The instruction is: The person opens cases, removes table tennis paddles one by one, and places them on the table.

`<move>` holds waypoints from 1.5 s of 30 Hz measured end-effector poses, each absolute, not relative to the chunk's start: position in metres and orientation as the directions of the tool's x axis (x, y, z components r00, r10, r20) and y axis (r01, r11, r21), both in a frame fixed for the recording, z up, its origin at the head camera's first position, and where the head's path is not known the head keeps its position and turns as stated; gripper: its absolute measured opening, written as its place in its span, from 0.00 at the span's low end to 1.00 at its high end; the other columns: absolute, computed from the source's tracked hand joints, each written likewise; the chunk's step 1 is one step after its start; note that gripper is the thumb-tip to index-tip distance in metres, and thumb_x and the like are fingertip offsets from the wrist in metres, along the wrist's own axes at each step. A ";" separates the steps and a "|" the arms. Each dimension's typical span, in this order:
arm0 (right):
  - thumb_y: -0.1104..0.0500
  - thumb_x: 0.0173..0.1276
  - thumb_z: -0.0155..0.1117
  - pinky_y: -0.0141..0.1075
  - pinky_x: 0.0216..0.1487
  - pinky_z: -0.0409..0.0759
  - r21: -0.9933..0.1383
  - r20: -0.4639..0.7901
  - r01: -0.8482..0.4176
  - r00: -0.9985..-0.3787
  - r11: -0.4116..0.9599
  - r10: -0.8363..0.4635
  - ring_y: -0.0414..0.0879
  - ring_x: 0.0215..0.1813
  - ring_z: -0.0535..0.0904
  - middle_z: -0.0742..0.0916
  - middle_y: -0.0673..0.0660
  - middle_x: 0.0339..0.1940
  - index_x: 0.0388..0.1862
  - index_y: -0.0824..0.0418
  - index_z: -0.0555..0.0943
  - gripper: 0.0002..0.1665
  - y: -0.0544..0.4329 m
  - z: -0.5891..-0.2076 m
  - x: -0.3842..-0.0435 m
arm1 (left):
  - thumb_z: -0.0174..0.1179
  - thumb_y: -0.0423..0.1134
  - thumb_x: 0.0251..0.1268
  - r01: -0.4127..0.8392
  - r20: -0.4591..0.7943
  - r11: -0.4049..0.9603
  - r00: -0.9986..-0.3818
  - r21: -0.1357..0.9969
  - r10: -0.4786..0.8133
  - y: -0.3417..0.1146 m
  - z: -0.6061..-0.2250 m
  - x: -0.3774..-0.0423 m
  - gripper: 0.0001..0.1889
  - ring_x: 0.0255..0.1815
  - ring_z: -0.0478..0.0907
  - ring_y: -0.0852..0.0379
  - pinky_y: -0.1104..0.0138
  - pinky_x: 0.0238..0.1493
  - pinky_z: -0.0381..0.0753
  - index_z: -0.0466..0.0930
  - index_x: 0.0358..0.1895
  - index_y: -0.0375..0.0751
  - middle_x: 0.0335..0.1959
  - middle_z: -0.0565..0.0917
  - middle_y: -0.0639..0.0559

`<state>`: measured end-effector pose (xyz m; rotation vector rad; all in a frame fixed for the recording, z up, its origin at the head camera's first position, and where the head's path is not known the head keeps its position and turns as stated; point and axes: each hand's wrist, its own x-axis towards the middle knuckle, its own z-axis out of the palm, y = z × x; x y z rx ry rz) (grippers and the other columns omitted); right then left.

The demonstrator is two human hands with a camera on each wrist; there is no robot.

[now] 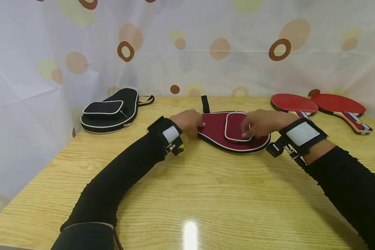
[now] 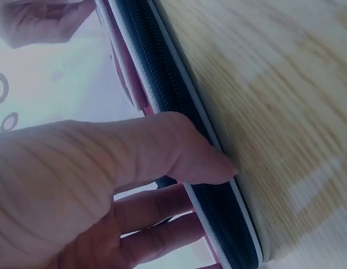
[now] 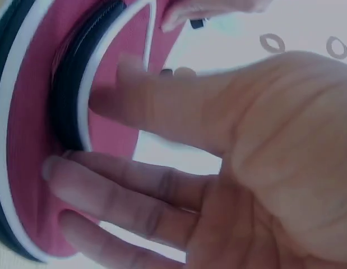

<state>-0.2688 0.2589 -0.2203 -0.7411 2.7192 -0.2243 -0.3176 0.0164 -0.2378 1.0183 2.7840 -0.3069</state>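
Note:
A maroon table tennis paddle case (image 1: 214,126) with white piping and a zipped front pocket (image 1: 234,126) lies on the table. My left hand (image 1: 189,121) grips its narrow end. In the left wrist view the thumb (image 2: 201,159) lies across the black zipped side, with the fingers on the maroon face. My right hand (image 1: 259,122) is over the wide end. In the right wrist view its thumb (image 3: 139,103) is at the pocket's face, and its fairly straight fingers (image 3: 117,196) touch the case beside the pocket's edge.
A black paddle case (image 1: 126,100) with a pocket and wrist loop lies at the back left. Two red paddles lie at the back right, one paddle (image 1: 292,102) beside the other paddle (image 1: 337,103). A patterned sheet (image 1: 206,73) hangs behind the wooden table (image 1: 187,194).

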 end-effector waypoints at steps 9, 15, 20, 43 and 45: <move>0.78 0.55 0.50 0.44 0.39 0.75 -0.245 -0.161 -0.473 -0.841 0.846 -0.517 0.61 0.54 0.72 0.72 0.77 0.62 0.72 0.64 0.71 0.41 0.275 -0.234 -0.281 | 0.61 0.37 0.67 0.645 -0.226 0.754 -0.759 -0.124 0.611 0.015 -0.237 -0.318 0.18 0.37 0.65 0.55 0.68 0.36 0.63 0.81 0.59 0.44 0.35 0.69 0.50; 0.72 0.56 0.54 0.42 0.45 0.72 -0.305 -0.259 -0.441 -0.814 0.844 -0.520 0.60 0.59 0.69 0.64 0.78 0.73 0.72 0.64 0.72 0.40 0.283 -0.237 -0.293 | 0.62 0.34 0.66 0.648 -0.224 0.756 -0.754 -0.095 0.618 0.013 -0.237 -0.320 0.20 0.38 0.65 0.54 0.68 0.36 0.62 0.81 0.62 0.45 0.37 0.69 0.50; 0.70 0.61 0.59 0.48 0.55 0.71 -0.379 -0.300 -0.396 -0.803 0.837 -0.515 0.66 0.72 0.61 0.59 0.78 0.76 0.70 0.67 0.73 0.35 0.290 -0.239 -0.294 | 0.63 0.36 0.67 0.642 -0.230 0.764 -0.754 -0.063 0.615 0.012 -0.236 -0.323 0.18 0.37 0.65 0.54 0.68 0.36 0.62 0.81 0.60 0.46 0.36 0.70 0.49; 0.59 0.68 0.69 0.49 0.54 0.71 -0.348 -0.249 -0.452 -0.800 0.822 -0.546 0.58 0.60 0.70 0.74 0.67 0.61 0.54 0.59 0.85 0.16 0.287 -0.237 -0.283 | 0.60 0.38 0.68 0.696 -0.296 0.716 -0.673 0.057 0.678 -0.001 -0.231 -0.340 0.17 0.35 0.63 0.56 0.69 0.36 0.60 0.85 0.58 0.48 0.33 0.66 0.53; 0.59 0.68 0.70 0.47 0.52 0.72 -0.334 -0.237 -0.463 -0.802 0.821 -0.548 0.55 0.56 0.71 0.75 0.65 0.56 0.52 0.58 0.86 0.15 0.286 -0.237 -0.282 | 0.58 0.38 0.71 0.702 -0.272 0.711 -0.677 0.040 0.684 0.000 -0.232 -0.338 0.12 0.33 0.62 0.56 0.69 0.35 0.60 0.87 0.52 0.46 0.31 0.66 0.53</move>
